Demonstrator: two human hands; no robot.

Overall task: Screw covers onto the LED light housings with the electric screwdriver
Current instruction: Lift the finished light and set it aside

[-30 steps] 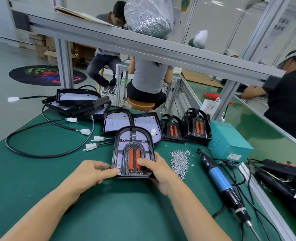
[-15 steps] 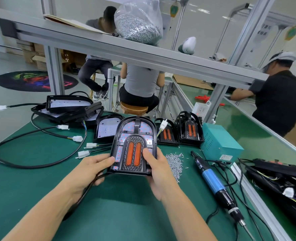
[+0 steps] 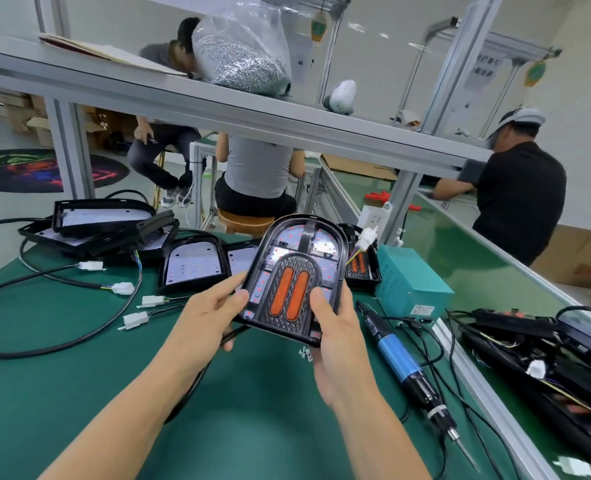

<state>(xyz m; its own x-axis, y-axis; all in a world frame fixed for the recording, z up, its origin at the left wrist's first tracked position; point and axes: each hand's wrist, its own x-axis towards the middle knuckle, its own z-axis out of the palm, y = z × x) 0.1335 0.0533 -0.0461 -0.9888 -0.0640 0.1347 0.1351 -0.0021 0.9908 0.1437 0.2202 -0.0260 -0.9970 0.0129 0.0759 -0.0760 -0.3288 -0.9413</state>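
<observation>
Presently, surface (image 3: 62, 393): green mat, open room near; cables left, raised rail right.
Housing (image 3: 296, 278): held tilted above the surface; judged light, rigid, lens likely scratch-prone; best taken by the rim.
Hands: left hand (image 3: 207, 317) and right hand (image 3: 335, 344) clamped on opposite lower edges.
Screwdriver (image 3: 403, 365): lying right, untouched.

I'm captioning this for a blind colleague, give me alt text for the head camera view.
Both hands, left hand and right hand, hold a black LED light housing with two orange strips tilted up above a green workbench. A blue electric screwdriver lies on the bench to the right, beside a teal box.
</observation>
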